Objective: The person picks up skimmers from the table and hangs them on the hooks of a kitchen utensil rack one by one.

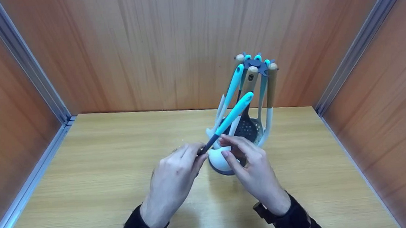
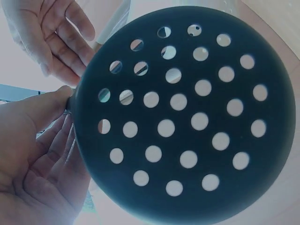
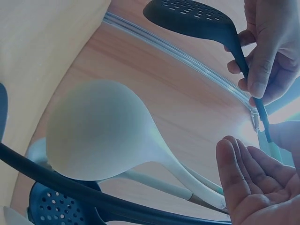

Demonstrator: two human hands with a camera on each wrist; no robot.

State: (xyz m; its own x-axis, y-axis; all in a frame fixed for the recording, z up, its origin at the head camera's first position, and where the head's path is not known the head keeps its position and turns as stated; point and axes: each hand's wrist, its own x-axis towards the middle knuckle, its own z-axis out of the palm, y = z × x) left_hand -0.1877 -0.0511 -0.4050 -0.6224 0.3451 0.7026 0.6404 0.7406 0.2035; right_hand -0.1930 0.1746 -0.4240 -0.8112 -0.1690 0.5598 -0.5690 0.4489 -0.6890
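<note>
My left hand (image 1: 177,175) pinches the dark neck of a skimmer with a turquoise handle (image 1: 235,113). The handle slants up to the right, in front of a utensil stand (image 1: 255,64). Its round, black, perforated head (image 2: 187,173) fills much of the left wrist view; in the head view the left hand hides it. My right hand (image 1: 253,164) is just right of the skimmer's neck, its thumb apart from the fingers. In the right wrist view its palm (image 3: 262,192) faces up and holds nothing. Beside it hangs a white ladle (image 3: 98,131).
Several utensils with turquoise or wooden handles hang round the stand, among them a black slotted utensil (image 1: 247,127). The stand is on a pale wooden table (image 1: 119,165). Wood panels (image 1: 146,49) with metal corner rails (image 1: 29,55) enclose the back and sides.
</note>
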